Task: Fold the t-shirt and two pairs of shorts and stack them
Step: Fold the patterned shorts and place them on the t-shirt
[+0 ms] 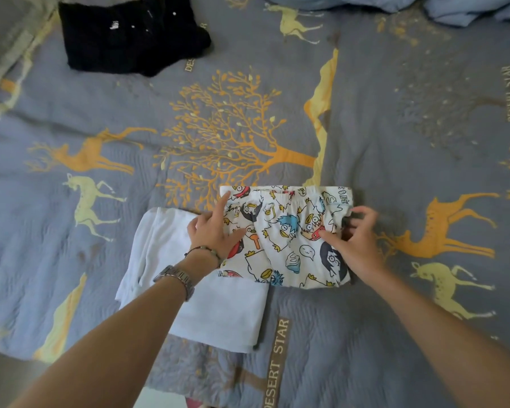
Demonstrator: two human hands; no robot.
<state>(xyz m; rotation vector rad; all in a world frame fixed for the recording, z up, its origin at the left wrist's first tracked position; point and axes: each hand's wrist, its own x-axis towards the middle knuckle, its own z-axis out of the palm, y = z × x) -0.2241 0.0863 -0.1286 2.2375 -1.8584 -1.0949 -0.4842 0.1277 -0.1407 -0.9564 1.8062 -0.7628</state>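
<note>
White cartoon-print shorts [289, 231] lie folded on the bed, their left part overlapping a folded white t-shirt [218, 313]. My left hand [215, 228] rests flat on the shorts' left edge with its fingers straight. At the shorts' right edge, my right hand [355, 240] has its fingers curled around the fabric and its thumb lying on top. Black shorts [130, 36] sit crumpled at the far left of the bed, away from both hands.
A grey-blue bedspread [395, 142] with orange deer and tree prints covers the bed. Light blue bedding [424, 5] is bunched at the far right. The bed's near edge [171, 390] shows at the bottom.
</note>
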